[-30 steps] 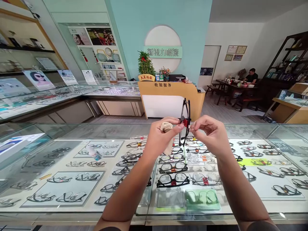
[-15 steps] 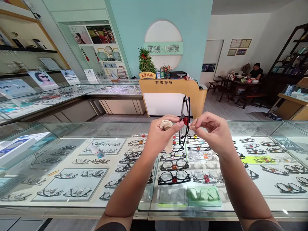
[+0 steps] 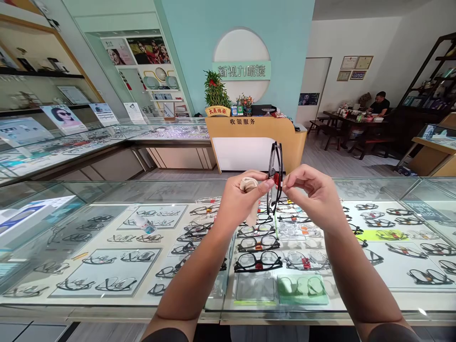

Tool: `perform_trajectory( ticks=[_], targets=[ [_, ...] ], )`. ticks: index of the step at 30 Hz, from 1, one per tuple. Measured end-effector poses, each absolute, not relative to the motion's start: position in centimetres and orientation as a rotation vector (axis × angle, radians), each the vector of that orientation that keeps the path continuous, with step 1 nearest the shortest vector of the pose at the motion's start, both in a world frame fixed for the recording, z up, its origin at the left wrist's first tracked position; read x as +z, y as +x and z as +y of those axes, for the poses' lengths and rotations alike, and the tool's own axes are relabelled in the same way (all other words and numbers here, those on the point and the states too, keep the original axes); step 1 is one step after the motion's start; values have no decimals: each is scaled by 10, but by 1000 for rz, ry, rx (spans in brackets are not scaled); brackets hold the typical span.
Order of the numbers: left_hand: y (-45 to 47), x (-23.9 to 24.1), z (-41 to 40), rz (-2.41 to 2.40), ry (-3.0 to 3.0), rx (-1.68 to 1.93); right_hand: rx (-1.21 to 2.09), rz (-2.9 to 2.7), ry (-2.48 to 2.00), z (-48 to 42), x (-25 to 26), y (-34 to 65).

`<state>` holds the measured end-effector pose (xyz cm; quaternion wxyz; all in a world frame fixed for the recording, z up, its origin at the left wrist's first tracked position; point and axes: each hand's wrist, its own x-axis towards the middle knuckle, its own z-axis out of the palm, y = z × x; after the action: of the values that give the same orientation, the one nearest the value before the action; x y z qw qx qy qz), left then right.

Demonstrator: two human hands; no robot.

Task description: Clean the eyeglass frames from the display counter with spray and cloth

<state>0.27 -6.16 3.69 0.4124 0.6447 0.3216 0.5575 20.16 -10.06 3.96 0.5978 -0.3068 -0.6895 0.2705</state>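
I hold a pair of black-framed glasses [image 3: 275,164] upright and edge-on above a glass display counter [image 3: 107,190]. My left hand [image 3: 238,202] pinches the frame near a small red tag and also keeps a beige cloth [image 3: 247,184] tucked in its fingers. My right hand [image 3: 313,194] pinches the frame from the other side, fingers curled. Both hands hover over the counter at chest height.
Under the counter's glass lie several rows of glasses [image 3: 256,261] on white trays, a small bottle [image 3: 144,223] and a green case [image 3: 302,289]. A cashier desk [image 3: 254,142] with a plant stands behind. A person [image 3: 380,105] sits at a table far right.
The view has shifted slightly; my hands and the glasses stay nearly still, with the frame a little higher in the picture.
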Motion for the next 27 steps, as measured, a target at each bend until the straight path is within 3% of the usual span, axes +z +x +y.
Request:
perform_trajectory(
  ticks=[18,27],
  targets=[
    [-16,49,-58,897,1814,1294,444,-1660,-769,-99,40,208],
    [-36,54,-53,1063,1973,1230,-111,-1723,-835,-94,42,222]
  ],
)
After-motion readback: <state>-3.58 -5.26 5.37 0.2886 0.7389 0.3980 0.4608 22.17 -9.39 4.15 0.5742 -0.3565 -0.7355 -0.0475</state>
